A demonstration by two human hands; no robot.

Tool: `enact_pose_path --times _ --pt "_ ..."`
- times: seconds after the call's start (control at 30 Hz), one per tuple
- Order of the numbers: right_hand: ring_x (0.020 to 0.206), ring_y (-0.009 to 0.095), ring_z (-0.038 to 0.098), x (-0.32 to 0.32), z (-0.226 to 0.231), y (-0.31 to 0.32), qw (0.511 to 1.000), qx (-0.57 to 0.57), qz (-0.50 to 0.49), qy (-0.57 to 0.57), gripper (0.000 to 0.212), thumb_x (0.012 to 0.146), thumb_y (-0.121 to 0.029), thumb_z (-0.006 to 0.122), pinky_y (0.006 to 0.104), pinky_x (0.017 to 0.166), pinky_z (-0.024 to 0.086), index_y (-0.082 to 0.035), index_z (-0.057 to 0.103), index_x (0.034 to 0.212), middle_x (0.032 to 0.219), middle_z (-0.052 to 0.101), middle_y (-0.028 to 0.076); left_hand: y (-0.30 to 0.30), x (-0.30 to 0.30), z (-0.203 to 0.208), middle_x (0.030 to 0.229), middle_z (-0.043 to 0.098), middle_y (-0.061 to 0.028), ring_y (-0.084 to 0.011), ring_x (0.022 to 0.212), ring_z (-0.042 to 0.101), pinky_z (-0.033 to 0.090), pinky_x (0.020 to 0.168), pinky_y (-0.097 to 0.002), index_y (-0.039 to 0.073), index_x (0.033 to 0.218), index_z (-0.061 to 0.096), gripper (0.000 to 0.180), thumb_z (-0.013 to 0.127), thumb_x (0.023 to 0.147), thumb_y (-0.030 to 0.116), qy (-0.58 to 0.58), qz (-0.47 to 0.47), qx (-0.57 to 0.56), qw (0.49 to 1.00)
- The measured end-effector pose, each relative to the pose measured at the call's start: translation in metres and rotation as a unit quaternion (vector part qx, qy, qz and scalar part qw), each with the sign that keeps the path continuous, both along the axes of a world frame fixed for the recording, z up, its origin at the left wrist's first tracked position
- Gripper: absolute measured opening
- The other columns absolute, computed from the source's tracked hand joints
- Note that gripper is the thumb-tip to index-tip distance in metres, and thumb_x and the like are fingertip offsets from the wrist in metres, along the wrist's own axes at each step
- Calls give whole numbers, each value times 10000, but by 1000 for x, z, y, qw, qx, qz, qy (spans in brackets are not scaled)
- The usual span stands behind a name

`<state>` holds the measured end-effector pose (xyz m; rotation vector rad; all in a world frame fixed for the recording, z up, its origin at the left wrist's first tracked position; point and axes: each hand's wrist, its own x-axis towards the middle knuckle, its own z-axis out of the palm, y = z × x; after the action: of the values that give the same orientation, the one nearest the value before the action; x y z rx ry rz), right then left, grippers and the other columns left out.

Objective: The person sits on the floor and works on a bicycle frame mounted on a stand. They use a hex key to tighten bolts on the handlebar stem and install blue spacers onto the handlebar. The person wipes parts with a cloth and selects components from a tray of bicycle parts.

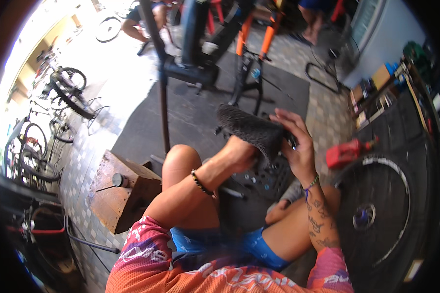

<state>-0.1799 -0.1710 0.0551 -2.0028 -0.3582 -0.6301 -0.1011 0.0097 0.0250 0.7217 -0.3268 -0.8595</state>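
A dark grey, fuzzy cloth point(247, 126) is held up in front of me, above my knees. My left hand point(241, 153) reaches in under it, closed on its near side; the fingertips are hidden by the cloth. At the cloth's right end is my right hand point(299, 141), its fingers bent over the top edge and the thumb side lower down. A small shiny bit shows between that hand and the cloth, too small to name. Below both hands lies a dark mat or tray point(266, 178) with several small parts.
A wooden box point(124, 195) carrying a small round pot point(120, 179) stands left of my knee. Ahead rise a stand's post point(162, 97) and an orange-and-black bike fork point(243, 36). To my right are a red container point(344, 154) and a wheel point(401, 195). Bicycles point(71, 95) line the left.
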Motion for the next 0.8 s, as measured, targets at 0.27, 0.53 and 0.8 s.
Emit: enact_pose_path --times 0.27,0.53,0.8 --pt "1319 213 606 -17 -57 -25 935 194 105 279 726 1005 -288 779 360 1100 489 -29 426 1584 1442 610 148 -6 -4 2 1149 720 -106 -189 1015 713 607 844 -336 36 1241 655 295 702 1031 238 103 106 52 988" --pt "1111 128 702 -7 -50 -26 884 232 98 393 388 1005 -225 788 308 1002 554 9 683 1296 1170 762 74 6 25 -31 1047 737 -87 -203 928 726 610 809 -352 18 1232 673 292 732 1007 194 -34 54 72 995" --pt "1063 115 695 1 -48 -16 906 249 105 325 349 1033 -200 746 299 968 545 4 653 1301 1157 745 68 2 31 -39 1116 709 -89 -195 978 714 601 803 -340 30 1237 657 259 706 1010 143 -245 111 199 942"
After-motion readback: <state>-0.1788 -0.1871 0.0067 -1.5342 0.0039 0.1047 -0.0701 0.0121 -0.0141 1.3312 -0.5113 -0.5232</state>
